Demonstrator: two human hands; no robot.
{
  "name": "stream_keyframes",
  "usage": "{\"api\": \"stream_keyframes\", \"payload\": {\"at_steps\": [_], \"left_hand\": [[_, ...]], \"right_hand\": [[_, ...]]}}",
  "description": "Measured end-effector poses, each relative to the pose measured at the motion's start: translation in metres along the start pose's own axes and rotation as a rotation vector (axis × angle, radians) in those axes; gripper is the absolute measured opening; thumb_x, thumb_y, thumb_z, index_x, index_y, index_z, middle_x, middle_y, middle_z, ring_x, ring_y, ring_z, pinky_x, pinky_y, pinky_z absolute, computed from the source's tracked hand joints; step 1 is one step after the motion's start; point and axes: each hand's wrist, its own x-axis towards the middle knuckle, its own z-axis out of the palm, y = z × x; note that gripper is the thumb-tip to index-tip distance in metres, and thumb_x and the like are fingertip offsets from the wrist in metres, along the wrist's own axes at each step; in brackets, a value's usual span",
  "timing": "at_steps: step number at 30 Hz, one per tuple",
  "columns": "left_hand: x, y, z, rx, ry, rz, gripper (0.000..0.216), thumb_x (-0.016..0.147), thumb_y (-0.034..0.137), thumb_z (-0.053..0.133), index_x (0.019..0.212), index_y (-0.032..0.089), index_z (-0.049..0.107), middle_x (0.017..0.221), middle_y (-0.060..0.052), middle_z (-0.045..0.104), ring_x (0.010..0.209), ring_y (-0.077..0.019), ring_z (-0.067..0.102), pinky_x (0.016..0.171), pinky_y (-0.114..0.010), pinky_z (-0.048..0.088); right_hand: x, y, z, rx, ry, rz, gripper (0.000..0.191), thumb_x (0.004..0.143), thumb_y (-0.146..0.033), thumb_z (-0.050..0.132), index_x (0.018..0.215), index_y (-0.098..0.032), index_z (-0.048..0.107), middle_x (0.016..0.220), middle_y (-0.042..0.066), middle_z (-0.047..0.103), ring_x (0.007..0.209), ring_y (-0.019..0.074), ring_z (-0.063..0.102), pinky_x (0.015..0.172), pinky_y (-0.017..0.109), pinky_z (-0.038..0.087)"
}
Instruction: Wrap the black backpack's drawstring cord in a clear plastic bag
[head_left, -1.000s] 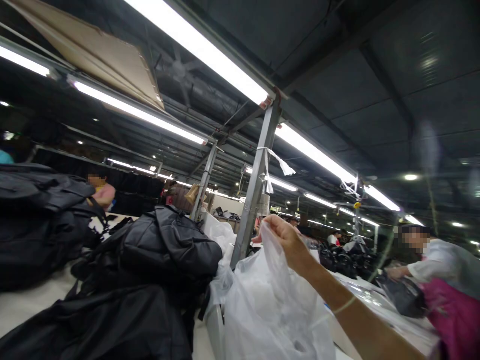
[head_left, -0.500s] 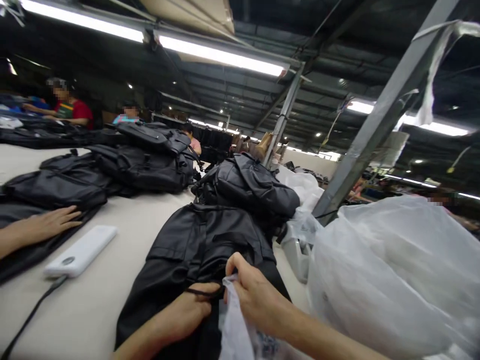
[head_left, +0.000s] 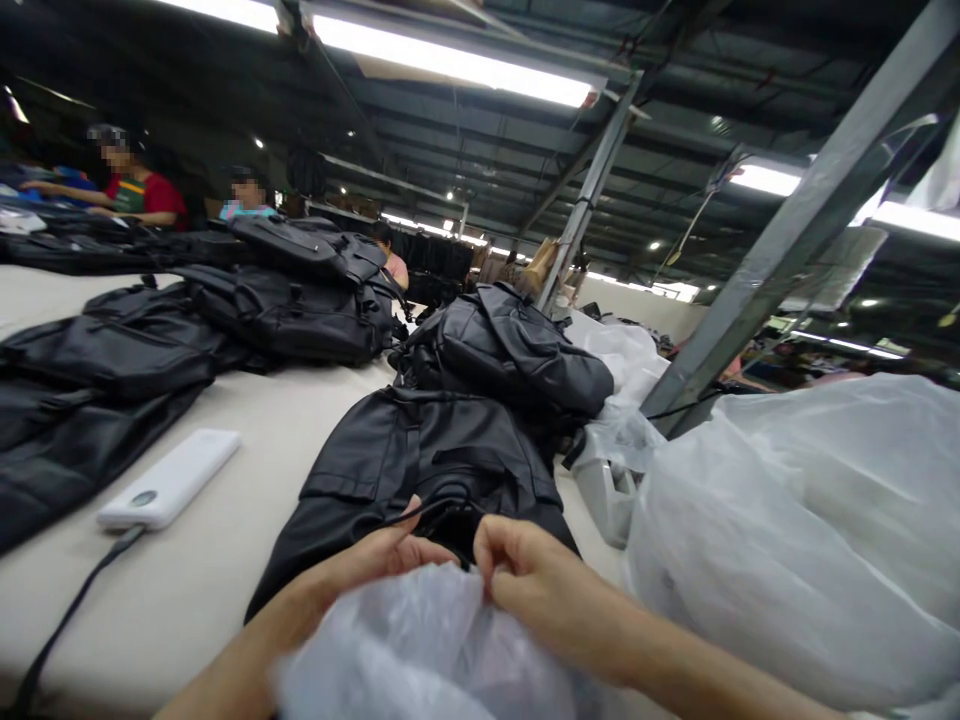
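A thin clear plastic bag [head_left: 420, 650] sits at the very bottom of the view, just in front of the black bag [head_left: 420, 480] that lies flat on the long pale table [head_left: 225, 560]. Both hands hold the plastic bag at its top edge. The left hand [head_left: 367, 565] has its fingers curled and pressed on the plastic, with the thumb sticking up by a thin black cord on the black bag. The right hand [head_left: 529, 580] pinches the plastic between its thumb and bent fingers, right beside the left hand. The two hands nearly touch. Behind the black bag, another black bag [head_left: 510, 355] is puffed up and leans on it. To the right of the black bag is a big heap of clear plastic bags [head_left: 795, 540], and a slanted grey metal post [head_left: 795, 240] rises behind the heap. To the left of the black bag, a white power bank [head_left: 169, 480] lies on the table with a dark cable [head_left: 67, 620] running from it toward the bottom edge. Farther left and behind, more black bags [head_left: 225, 320] lie in piles on the table. Far behind those piles, other people [head_left: 135, 190] sit at the table. Long bright lights [head_left: 450, 65] hang from the dark roof above.
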Motion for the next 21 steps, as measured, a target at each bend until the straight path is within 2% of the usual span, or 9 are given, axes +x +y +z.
{"api": "stream_keyframes", "payload": {"at_steps": [2,4,6,11,14,16,18,20,21], "left_hand": [[0.000,0.002,0.000,-0.025,0.036,-0.008,0.091,0.067,0.086,0.047,0.108,0.007,0.067,0.101,-0.016,0.070,0.096,-0.0274,0.060,0.092,-0.038,0.042],[-0.001,0.003,0.003,0.013,0.097,0.004,0.095,0.069,0.086,0.044,0.112,0.005,0.065,0.113,-0.018,0.068,0.108,-0.0296,0.057,0.098,-0.038,0.039],[-0.004,0.005,0.008,0.043,0.101,0.010,0.097,0.071,0.086,0.041,0.115,0.004,0.064,0.118,-0.020,0.067,0.112,-0.0299,0.055,0.102,-0.039,0.036],[-0.009,0.010,0.015,-0.016,-0.012,-0.038,0.089,0.065,0.084,0.053,0.106,0.007,0.068,0.103,-0.015,0.070,0.087,-0.0201,0.061,0.089,-0.031,0.044],[-0.009,0.012,0.017,0.135,0.122,-0.088,0.073,0.062,0.077,0.065,0.093,0.011,0.070,0.084,-0.006,0.069,0.072,-0.0136,0.057,0.074,-0.025,0.045],[-0.007,0.010,0.018,0.249,0.246,-0.121,0.055,0.059,0.061,0.078,0.084,0.013,0.068,0.072,0.000,0.063,0.062,-0.0100,0.052,0.061,-0.022,0.039],[-0.005,0.008,0.020,0.331,0.296,-0.114,0.043,0.057,0.047,0.084,0.077,0.013,0.066,0.065,0.003,0.057,0.056,-0.0072,0.046,0.053,-0.020,0.033],[-0.002,0.005,0.023,0.322,0.291,-0.084,0.041,0.059,0.043,0.084,0.078,0.012,0.065,0.067,0.003,0.057,0.057,-0.0064,0.046,0.054,-0.018,0.033],[-0.001,0.005,0.024,0.295,0.285,-0.066,0.042,0.060,0.044,0.084,0.081,0.012,0.066,0.069,0.002,0.058,0.059,-0.0067,0.048,0.056,-0.018,0.035]], "right_hand": [[0.009,0.027,0.007,-0.214,0.026,0.005,0.018,0.061,-0.004,0.041,0.066,-0.019,0.050,0.052,-0.009,0.042,0.041,0.0054,0.041,0.039,0.016,0.026],[0.015,0.045,0.009,-0.241,0.033,0.051,0.020,0.065,-0.006,0.040,0.071,-0.020,0.054,0.053,-0.008,0.044,0.039,0.0074,0.045,0.037,0.017,0.029],[0.017,0.051,0.009,-0.212,0.092,0.052,0.021,0.068,-0.009,0.040,0.075,-0.019,0.057,0.056,-0.007,0.046,0.039,0.0071,0.046,0.037,0.017,0.030],[0.018,0.047,0.001,-0.283,0.264,0.001,0.013,0.074,-0.008,0.046,0.075,-0.018,0.054,0.060,-0.007,0.049,0.046,0.0077,0.055,0.043,0.017,0.035],[0.023,0.050,-0.002,-0.259,0.302,0.044,0.010,0.077,-0.009,0.048,0.077,-0.019,0.050,0.062,-0.008,0.048,0.043,0.0088,0.058,0.042,0.018,0.035],[0.024,0.053,-0.004,-0.233,0.294,0.047,0.008,0.079,-0.011,0.048,0.077,-0.018,0.051,0.062,-0.008,0.048,0.043,0.0088,0.058,0.042,0.019,0.035],[0.020,0.053,-0.007,-0.245,0.258,-0.005,0.007,0.081,-0.016,0.051,0.086,-0.018,0.055,0.060,-0.007,0.052,0.049,0.0103,0.060,0.046,0.020,0.039],[0.009,0.050,-0.013,-0.295,0.177,-0.104,0.038,0.080,-0.023,0.060,0.116,-0.018,0.053,0.072,-0.003,0.064,0.067,0.0141,0.066,0.058,0.022,0.048],[0.001,0.048,-0.016,-0.345,0.120,-0.166,0.062,0.077,-0.026,0.066,0.134,-0.019,0.043,0.088,0.002,0.069,0.082,0.0171,0.068,0.069,0.025,0.052]]}}
